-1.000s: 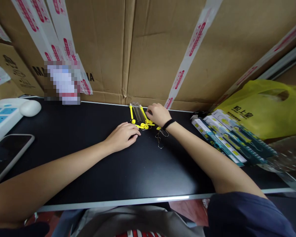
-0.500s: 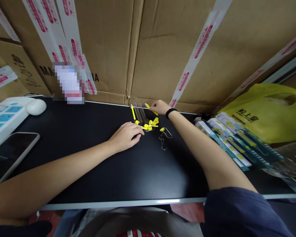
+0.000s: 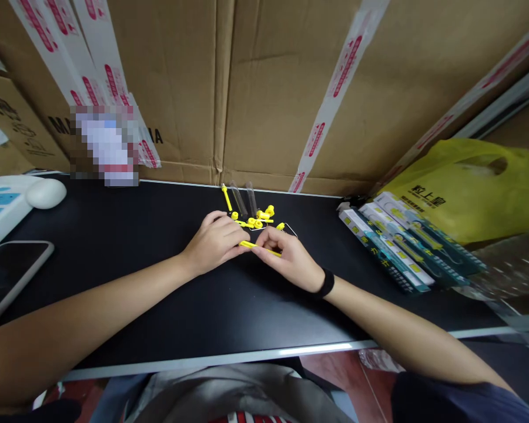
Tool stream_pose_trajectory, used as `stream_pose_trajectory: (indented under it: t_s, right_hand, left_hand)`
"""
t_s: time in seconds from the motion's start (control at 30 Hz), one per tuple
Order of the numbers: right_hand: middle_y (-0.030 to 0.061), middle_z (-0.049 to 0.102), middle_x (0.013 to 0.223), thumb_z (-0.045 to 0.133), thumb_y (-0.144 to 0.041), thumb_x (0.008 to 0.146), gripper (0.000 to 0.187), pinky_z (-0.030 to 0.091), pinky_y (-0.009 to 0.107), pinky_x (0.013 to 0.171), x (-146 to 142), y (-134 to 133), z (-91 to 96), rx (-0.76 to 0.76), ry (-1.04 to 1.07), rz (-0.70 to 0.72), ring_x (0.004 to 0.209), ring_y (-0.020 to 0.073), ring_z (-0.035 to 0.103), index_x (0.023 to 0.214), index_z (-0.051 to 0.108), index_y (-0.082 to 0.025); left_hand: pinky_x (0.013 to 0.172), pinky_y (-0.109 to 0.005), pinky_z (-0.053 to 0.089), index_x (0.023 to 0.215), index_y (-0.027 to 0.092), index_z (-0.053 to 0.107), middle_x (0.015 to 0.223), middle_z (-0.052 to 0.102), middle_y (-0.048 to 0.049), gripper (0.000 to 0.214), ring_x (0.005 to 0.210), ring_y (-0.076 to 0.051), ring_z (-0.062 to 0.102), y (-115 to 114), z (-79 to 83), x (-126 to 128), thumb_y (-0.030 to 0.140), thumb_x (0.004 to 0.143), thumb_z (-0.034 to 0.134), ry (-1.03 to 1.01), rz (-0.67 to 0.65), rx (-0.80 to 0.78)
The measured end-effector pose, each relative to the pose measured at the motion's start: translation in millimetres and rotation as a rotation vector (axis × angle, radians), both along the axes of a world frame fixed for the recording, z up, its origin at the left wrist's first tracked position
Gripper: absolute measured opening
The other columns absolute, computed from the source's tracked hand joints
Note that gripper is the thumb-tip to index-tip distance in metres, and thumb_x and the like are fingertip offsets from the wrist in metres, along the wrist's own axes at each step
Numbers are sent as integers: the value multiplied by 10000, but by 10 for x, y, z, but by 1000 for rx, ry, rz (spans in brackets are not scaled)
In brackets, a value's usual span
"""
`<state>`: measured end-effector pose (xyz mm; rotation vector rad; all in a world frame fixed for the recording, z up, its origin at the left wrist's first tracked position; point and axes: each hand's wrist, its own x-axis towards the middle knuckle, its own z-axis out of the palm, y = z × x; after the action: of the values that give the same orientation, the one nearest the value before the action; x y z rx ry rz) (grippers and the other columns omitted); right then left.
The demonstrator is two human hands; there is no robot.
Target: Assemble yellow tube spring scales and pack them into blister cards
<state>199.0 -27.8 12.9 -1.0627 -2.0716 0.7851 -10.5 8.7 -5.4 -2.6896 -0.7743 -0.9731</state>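
Note:
A thin yellow plastic rod [image 3: 271, 251] is pinched in my right hand [image 3: 293, 255], whose wrist bears a black band. The rod's left end meets the fingertips of my left hand [image 3: 218, 242], which are closed around it. Whether the left fingers also hold a clear tube is hidden. Just beyond my hands lie small yellow plastic parts [image 3: 259, 223], two clear tubes [image 3: 251, 201] and another yellow rod [image 3: 227, 198] with a pale tip. A bent metal wire [image 3: 291, 230] with a yellow piece is partly covered by my right hand.
Packaged items [image 3: 388, 247] are stacked at the right, beside a yellow plastic bag [image 3: 471, 194]. A phone [image 3: 13, 276] and a white power strip [image 3: 4, 202] lie at the left. A large cardboard box [image 3: 171, 88] stands along the black table's [image 3: 167, 317] back edge.
My right hand has come from the back of the table toward me with the yellow rod, meeting my left hand. Two clear tubes show where three lay. The view has shifted slightly.

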Motion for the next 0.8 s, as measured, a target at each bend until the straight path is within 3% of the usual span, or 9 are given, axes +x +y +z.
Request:
stream_pose_trajectory:
  t_s: [0.17, 0.37, 0.43, 0.63, 0.7, 0.8]
  right_hand:
    - [-22, 527, 658, 599, -345, 872, 208, 337, 236, 562, 147, 189, 31, 62, -3, -47, 574, 91, 423, 765, 569, -170]
    - [-47, 448, 605, 658, -451, 820, 334, 287, 235, 504, 221, 311, 75, -35, 184, -57, 527, 80, 362, 703, 488, -188]
    - [-51, 440, 603, 669, -491, 802, 379, 281, 232, 497, 211, 313, 104, -49, 257, -59, 519, 74, 354, 684, 466, -193]
    - [-63, 425, 558, 642, -552, 801, 417, 280, 232, 472, 157, 271, 44, -72, 305, -97, 479, 72, 351, 682, 446, -204]
    - [-53, 449, 573, 650, -543, 798, 405, 301, 233, 482, 147, 248, -1, -88, 234, -68, 496, 76, 371, 685, 473, -197]
    - [-38, 491, 607, 670, -519, 788, 368, 322, 235, 497, 150, 239, -20, -97, 162, -29, 524, 83, 395, 724, 534, -184]
  left_hand:
    - [778, -327, 351, 878, 188, 660, 790, 681, -8, 298, 749, -161, 571, 45, -5, -18, 409, 956, 476, -36, 49, -119]
    - [732, -319, 371, 878, 186, 677, 754, 673, -9, 263, 704, -157, 575, 73, -17, -22, 416, 911, 553, -159, 65, -265]
    - [700, -302, 409, 904, 186, 675, 790, 685, -12, 234, 678, -141, 581, 72, -20, 2, 406, 874, 603, -317, 21, -434]
    - [619, -253, 528, 950, 156, 639, 801, 680, -9, 364, 589, -89, 608, 31, 42, 104, 402, 710, 758, -990, -133, -1180]
    - [652, -246, 552, 961, 153, 641, 820, 671, 0, 363, 605, -75, 624, 14, 80, 111, 376, 704, 767, -1079, -142, -1292]
    - [639, -240, 561, 938, 149, 629, 802, 660, 4, 347, 610, -78, 638, 18, 104, 93, 360, 701, 768, -1099, -123, -1316]
